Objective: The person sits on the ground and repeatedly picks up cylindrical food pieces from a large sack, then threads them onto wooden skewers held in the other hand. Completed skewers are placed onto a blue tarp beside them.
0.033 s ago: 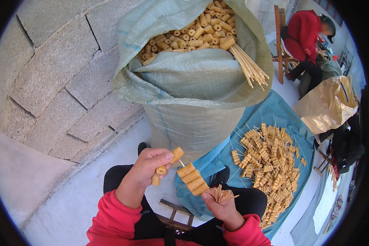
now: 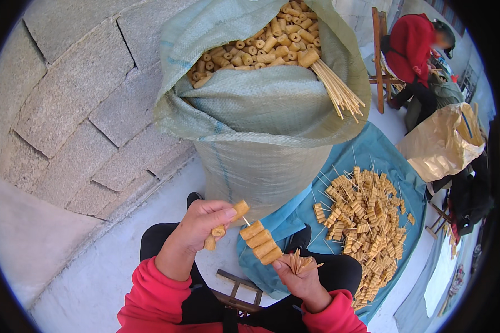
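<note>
My left hand is closed on several short, hollow golden-brown tubes. One tube is pinched between thumb and finger, against the tip of a thin wooden skewer; whether the tip is inside it I cannot tell. On that skewer several tubes sit side by side in a row. My right hand grips the lower end of this loaded skewer, along with a bunch of bare skewers whose ends fan out above the fingers.
A large woven sack full of loose tubes stands ahead, with a skewer bundle on its rim. Right of it, loaded skewers are heaped on a blue sheet. A block wall rises left; a person in red sits far right.
</note>
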